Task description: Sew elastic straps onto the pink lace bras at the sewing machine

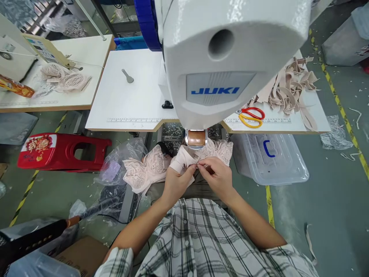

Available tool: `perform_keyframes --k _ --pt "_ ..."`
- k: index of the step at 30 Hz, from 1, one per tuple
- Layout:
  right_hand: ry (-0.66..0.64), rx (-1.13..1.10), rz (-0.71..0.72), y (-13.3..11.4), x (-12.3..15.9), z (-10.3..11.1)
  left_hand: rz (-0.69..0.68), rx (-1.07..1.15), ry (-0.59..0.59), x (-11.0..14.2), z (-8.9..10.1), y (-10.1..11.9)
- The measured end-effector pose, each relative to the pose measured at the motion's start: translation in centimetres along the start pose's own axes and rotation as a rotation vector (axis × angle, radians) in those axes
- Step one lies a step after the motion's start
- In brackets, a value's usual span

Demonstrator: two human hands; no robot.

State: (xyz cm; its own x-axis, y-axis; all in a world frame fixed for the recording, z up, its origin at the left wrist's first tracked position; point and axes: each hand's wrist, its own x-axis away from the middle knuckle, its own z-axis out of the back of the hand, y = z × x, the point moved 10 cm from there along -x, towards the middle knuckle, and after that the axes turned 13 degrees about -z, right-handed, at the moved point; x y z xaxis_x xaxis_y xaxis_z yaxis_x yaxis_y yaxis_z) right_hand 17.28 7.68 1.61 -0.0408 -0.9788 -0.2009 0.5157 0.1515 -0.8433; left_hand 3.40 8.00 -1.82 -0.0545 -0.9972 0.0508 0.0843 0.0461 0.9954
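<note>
A pale pink lace bra [152, 166] hangs over my lap, in front of the white sewing machine [219, 61] marked JUKI. My left hand [179, 181] is closed on a smooth band of the bra, thumb and fingertips pinching its edge. Close beside it, my right hand [218, 177] pinches the same edge, so the fingertips of both hands nearly meet. Just above them is the machine's lower end, with a brown plate in a shiny metal frame [196, 138]. More lace spreads behind my right hand. The needle area is hidden from here.
Red-and-yellow scissors [251, 117] and a heap of beige strips [294, 90] lie on the white tabletop [129, 104]. A lidded clear bin [276, 159] stands below right. At left are a red stool [65, 152] and a plastic bag [115, 165].
</note>
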Motion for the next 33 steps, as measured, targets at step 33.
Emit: perform_keyframes --k 33 --pt "-0.410 -0.085 -0.319 3.1 -0.5 -1.8 0.015 -0.071 -0.242 -0.8 -0.8 -1.0"
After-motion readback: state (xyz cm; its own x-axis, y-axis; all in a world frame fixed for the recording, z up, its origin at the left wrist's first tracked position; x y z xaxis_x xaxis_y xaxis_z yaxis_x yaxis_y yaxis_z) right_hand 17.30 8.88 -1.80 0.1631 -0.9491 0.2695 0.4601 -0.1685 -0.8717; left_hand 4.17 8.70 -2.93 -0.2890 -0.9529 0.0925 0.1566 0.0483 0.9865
